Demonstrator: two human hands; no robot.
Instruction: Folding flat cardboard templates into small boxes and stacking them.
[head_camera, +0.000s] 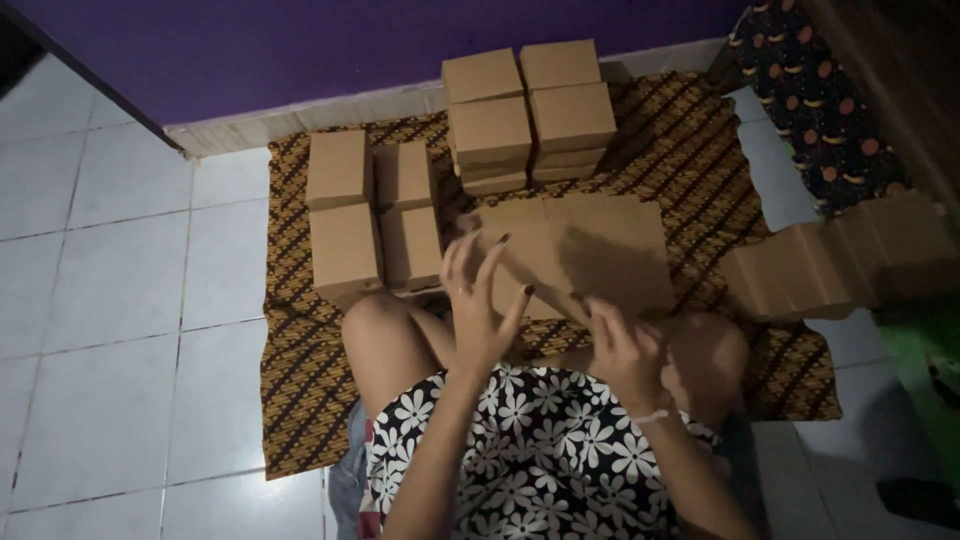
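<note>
I sit cross-legged on a brown patterned cloth (300, 400) and hold a flat sheet of brown cardboard (590, 250) over my lap. My left hand (478, 300) has its fingers spread against the sheet's near left edge. My right hand (622, 350) grips the sheet's near edge from below. Two rows of folded cardboard boxes (372, 215) stand just left of the sheet. A taller stack of boxes (530, 115) rises behind it near the wall.
A row of flattened cardboard pieces (840, 260) lies on the right side of the cloth. White floor tiles (110, 300) extend to the left. A purple wall (350, 40) runs along the back. A dark dotted fabric (820, 90) lies at the upper right.
</note>
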